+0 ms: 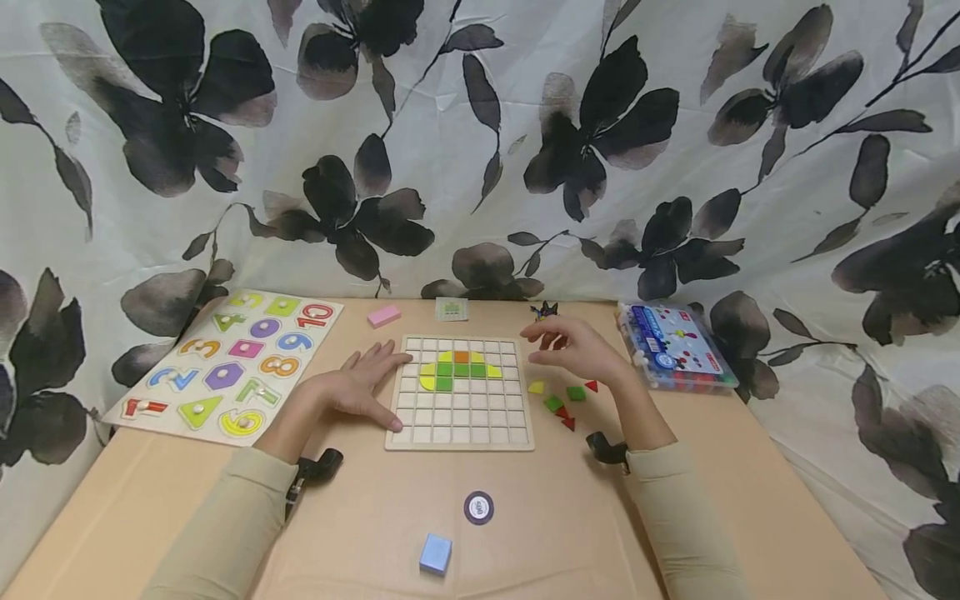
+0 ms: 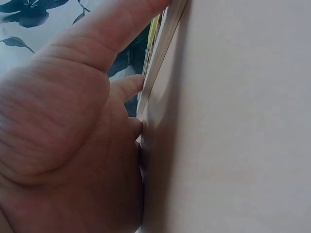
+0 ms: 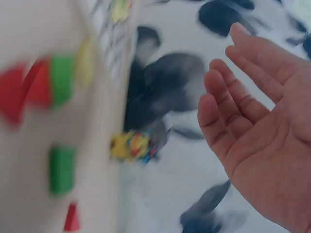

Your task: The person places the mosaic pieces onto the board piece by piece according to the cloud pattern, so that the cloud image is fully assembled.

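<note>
From the head camera, the grid board [image 1: 459, 392] lay mid-table with a small yellow, green and orange pattern filling its upper rows. The left hand [image 1: 363, 387] rested flat against the board's left edge, fingers straight. The right hand [image 1: 573, 348] hovered open just right of the board, empty, above the loose pieces [image 1: 564, 398], which lay directly below and slightly nearer the person. A lidded plastic box [image 1: 677, 347] of pieces stood further right of the board.

The left wrist camera showed the left hand [image 2: 63, 126] touching the board's rim [image 2: 163, 53].

The right wrist view, blurred, showed the right hand [image 3: 262, 126] spread, holding nothing, red and green pieces [image 3: 46, 82] apart from it.
</note>
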Demonstrator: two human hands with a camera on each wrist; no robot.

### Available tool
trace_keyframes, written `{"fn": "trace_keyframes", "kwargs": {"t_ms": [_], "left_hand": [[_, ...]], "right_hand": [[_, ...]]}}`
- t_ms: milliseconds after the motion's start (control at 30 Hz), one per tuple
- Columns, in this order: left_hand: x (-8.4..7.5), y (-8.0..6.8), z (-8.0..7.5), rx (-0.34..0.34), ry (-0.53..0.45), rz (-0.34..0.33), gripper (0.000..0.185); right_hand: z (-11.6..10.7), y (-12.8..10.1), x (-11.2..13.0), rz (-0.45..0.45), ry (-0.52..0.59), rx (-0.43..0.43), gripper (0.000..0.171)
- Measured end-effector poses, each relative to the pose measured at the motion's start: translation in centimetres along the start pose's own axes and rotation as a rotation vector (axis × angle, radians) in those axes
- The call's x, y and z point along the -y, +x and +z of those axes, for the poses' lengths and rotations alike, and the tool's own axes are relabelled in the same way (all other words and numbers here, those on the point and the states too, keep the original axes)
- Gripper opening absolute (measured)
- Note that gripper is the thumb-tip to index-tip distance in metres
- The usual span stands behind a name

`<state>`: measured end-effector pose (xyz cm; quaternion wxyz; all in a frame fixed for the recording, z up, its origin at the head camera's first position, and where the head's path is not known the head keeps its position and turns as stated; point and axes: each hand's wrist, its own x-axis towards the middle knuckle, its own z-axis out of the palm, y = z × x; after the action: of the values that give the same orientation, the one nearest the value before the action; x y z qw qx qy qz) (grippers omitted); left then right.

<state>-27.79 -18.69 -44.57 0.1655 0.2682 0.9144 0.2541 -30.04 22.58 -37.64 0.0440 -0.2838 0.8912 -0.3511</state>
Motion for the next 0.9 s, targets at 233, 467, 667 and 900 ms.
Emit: {"fn": "trace_keyframes", "kwargs": {"t_ms": [233,467,667,900], "left_hand": [[-0.1,0.2,0.0,-0.001,0.025,-0.013,0.127],[-0.2,0.4,-0.1,0.010,0.022,-0.026,0.125],[-0.4,0.4,-0.2,0.016,0.033,-0.046,0.123],[-0.3,0.4,-0.2,0.012,0.024,-0.034,0.124]], "right_hand": [[-1.5,-1.2,-3.4,0.074,-0.016,0.037,0.031],[-2.6,-2.4,-5.4,0.178,-0.006,0.175,0.027],[-2.2,-2.9,-6.9,0.260,-0.009,0.289,0.027],[-1.5,-2.7,-7.5,0.234,-0.073,0.321,0.022]]}}
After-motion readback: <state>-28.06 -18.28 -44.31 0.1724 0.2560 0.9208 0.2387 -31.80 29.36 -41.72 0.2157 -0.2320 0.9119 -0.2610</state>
